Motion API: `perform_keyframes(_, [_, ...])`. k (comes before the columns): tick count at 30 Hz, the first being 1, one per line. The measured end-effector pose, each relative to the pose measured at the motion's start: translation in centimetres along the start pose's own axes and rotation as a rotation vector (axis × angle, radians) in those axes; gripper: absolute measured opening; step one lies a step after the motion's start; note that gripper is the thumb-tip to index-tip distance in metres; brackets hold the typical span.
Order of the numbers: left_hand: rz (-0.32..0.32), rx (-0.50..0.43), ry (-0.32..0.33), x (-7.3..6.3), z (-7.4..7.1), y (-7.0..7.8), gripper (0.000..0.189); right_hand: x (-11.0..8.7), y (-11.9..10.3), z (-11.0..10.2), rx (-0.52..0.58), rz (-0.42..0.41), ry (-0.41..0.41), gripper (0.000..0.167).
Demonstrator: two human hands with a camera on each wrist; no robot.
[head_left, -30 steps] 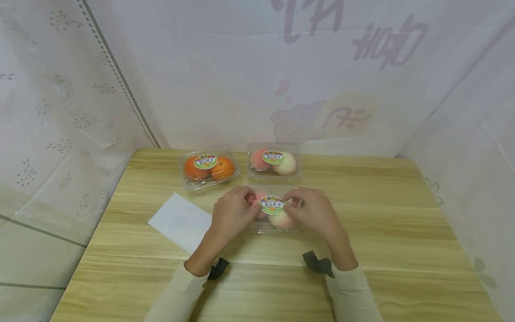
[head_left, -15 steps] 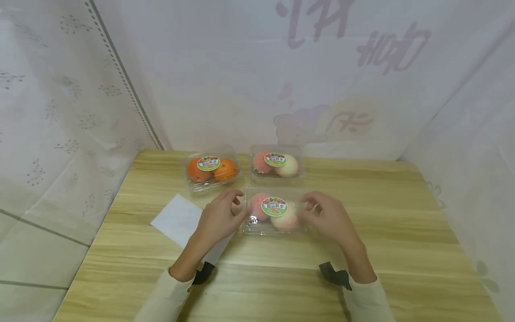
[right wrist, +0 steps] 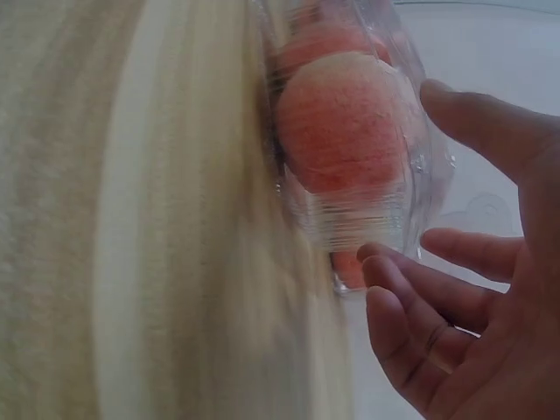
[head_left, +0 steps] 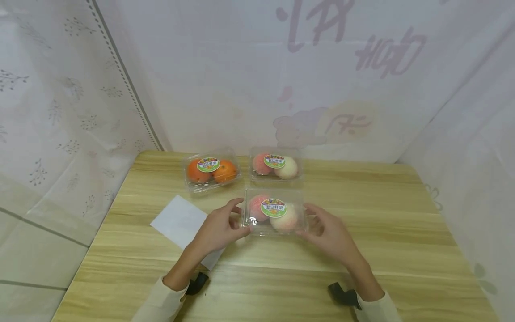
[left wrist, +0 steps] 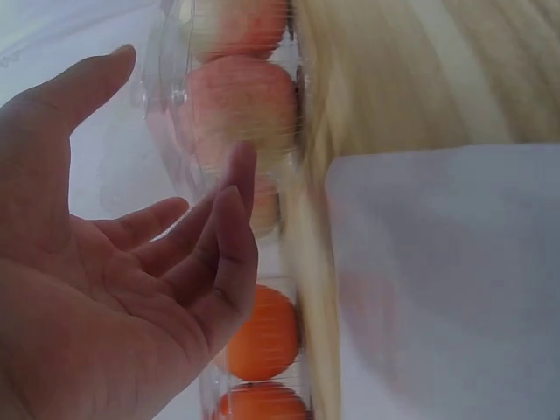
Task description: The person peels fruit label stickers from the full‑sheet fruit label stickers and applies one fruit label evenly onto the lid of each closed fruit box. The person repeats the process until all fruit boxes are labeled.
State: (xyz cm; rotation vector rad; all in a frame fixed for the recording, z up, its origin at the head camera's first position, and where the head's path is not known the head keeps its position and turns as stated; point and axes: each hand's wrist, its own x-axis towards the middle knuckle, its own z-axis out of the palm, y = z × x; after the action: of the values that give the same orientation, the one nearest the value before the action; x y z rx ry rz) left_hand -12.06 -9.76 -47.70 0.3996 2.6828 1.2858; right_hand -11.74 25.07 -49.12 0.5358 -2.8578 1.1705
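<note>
A clear plastic box (head_left: 257,228) with two peaches (head_left: 283,221) inside and a round fruit label (head_left: 274,208) on its lid lies in the middle of the table. At its left end is my left hand (head_left: 221,228), thumb and fingers spread and loosely bent. My right hand (head_left: 331,232) is placed likewise at the right end. Both wrist views show the palms facing the box, nothing gripped; the right thumb (right wrist: 477,122) comes close to the box's edge, and contact cannot be made out.
Behind stand another labelled box of peaches (head_left: 286,168) and, left of it, a labelled box of oranges (head_left: 224,171). White paper (head_left: 179,219) lies on the wooden table (head_left: 382,223), partly under my left forearm. A patterned curtain (head_left: 225,80) hangs behind the table.
Both hands have left the label, which they were pressing at its edges, and moved outward to the two ends of the near box. The label stays flat on the lid.
</note>
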Motion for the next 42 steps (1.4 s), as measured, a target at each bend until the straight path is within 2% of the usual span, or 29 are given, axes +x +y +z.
perform_keyframes(6, [0.02, -0.001, 0.021, 0.0, 0.6, 0.0, 0.078, -0.5, -0.1, 0.3, -0.025, -0.005, 0.007, 0.071])
perform_keyframes(11, [0.062, 0.005, 0.052, 0.2, 1.0, 0.4, 0.073, -0.9, 0.1, 0.2, -0.021, -0.019, 0.023, 0.07])
perform_keyframes(17, [0.101, 0.021, 0.047, 0.9, 1.6, 1.1, 0.072, -1.7, 0.6, -0.3, -0.015, 0.005, 0.053, 0.072])
perform_keyframes(28, [0.147, 0.059, -0.016, 2.8, 3.5, 2.9, 0.069, -3.7, 1.8, -2.1, -0.017, 0.074, 0.098, 0.074])
perform_keyframes(35, [0.186, 0.06, -0.054, 4.1, 5.1, 4.3, 0.069, -5.1, 2.9, -3.5, -0.032, 0.054, 0.145, 0.074])
perform_keyframes(42, [0.2, 0.053, -0.096, 5.1, 6.5, 5.5, 0.068, -6.3, 3.9, -4.8, -0.054, 0.087, 0.164, 0.074])
